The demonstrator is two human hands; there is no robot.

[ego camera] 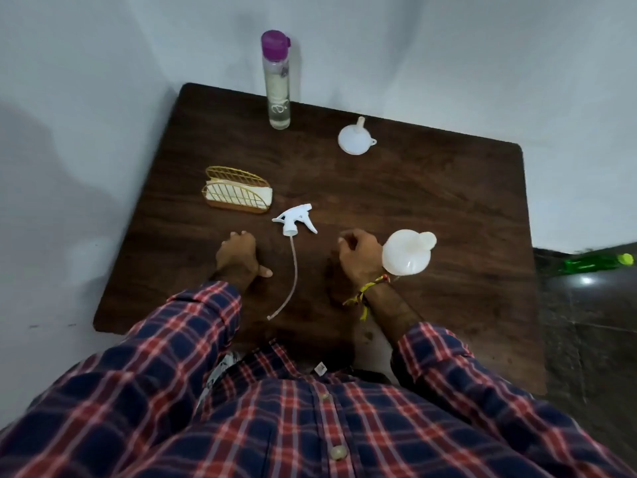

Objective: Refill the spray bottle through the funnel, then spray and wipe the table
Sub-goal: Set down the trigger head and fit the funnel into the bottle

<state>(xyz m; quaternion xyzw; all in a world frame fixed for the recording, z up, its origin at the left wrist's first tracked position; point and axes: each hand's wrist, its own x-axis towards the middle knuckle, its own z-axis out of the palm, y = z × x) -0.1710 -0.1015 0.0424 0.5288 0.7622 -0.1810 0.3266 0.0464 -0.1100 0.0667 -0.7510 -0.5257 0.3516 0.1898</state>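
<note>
A dark wooden surface [413,188] stands in the corner of pale walls. Toward its far edge a tall clear bottle with a purple cap [276,79] stands upright, a white funnel [355,138] lying near it. A gold wire napkin holder [238,194] sits at the left. The spray head [295,220], unscrewed, lies with its tube trailing between both hands. The left hand [238,257] rests flat, fingers relaxed. The right hand [358,258] hangs loosely curled, gripping nothing, just beside the open white spray bottle [406,251].
</note>
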